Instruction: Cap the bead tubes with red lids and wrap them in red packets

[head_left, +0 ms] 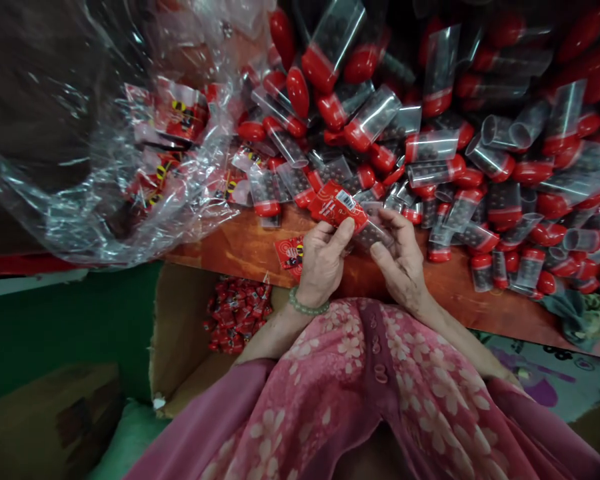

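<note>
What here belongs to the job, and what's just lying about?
Likely in use:
red packet (left hand)
clear tube (right hand)
red-capped tubes
boxed red packets

Likely just lying about:
brown carton
green bundle
ruffled cloth

The held clear tube (375, 235) looked smooth, thin plastic to me; the red packet (341, 205) was glossy film, the big bag (200, 200) crinkled, shiny plastic, the carton (177, 333) matt cardboard.

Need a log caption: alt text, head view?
Left-hand grip holds a red packet, right-hand grip a clear tube, at a table heaped with red-ended tubes. Plastic and packets lie left; a box below holds red items.
</note>
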Available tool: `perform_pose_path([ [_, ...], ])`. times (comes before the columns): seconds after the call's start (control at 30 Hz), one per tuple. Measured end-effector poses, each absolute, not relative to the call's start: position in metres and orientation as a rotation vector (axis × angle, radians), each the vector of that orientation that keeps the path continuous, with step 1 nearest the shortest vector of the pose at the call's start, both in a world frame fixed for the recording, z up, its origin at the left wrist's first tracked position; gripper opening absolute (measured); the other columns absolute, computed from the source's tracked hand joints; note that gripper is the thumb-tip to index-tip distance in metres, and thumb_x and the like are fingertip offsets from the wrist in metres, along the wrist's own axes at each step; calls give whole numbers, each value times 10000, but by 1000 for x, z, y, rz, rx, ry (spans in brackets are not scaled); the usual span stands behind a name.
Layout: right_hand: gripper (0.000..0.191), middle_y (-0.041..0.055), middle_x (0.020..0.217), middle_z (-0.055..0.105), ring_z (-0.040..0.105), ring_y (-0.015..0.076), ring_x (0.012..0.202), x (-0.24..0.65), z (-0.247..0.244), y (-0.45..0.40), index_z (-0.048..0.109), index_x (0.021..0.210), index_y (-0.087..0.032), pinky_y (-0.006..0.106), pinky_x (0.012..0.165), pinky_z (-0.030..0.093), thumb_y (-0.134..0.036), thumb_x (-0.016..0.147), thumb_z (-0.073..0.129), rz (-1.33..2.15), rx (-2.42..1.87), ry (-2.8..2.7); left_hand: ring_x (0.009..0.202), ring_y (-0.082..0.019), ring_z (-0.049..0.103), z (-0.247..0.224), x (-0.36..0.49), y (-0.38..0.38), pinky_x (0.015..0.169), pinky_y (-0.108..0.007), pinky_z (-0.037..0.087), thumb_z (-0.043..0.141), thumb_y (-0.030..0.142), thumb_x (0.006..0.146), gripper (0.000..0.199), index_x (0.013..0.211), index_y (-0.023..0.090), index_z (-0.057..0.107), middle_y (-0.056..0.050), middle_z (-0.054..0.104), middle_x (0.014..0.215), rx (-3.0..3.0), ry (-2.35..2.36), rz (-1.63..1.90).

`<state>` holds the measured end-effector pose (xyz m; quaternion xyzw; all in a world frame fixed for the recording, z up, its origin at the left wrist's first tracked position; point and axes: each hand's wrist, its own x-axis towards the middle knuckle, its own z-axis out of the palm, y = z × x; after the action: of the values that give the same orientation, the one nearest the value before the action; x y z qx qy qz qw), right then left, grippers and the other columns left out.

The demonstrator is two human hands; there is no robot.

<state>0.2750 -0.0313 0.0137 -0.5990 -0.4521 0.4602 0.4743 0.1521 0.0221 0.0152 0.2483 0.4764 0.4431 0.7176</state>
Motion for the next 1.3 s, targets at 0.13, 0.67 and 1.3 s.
perform_pose_path([
  [0.13,404,19,974,718,707,147,777,280,17,-36,605,1202,-247,304,752,628,-531,928,689,1201,-1487,-994,711,-107,701,14,153,23,760,-254,582,917,560,651,449,819,185,733,8,788,811,466,1029,1024],
  [0.67,262,-29,871,784,738,101,696,274,18,-23,719,1020,-244,238,716,642,-340,816,853,1334,-1195,-761,781,-175,739,24,152,27,661,-262,583,870,616,695,475,846,176,776,-59,795,903,603,919,1020],
  [1.3,439,-68,694,732,655,95,522,274,27,-11,590,936,-256,200,535,549,-455,713,912,1326,-1228,-825,1141,-272,729,25,153,17,902,-356,612,718,633,862,460,1015,203,772,-86,786,1146,617,785,921],
])
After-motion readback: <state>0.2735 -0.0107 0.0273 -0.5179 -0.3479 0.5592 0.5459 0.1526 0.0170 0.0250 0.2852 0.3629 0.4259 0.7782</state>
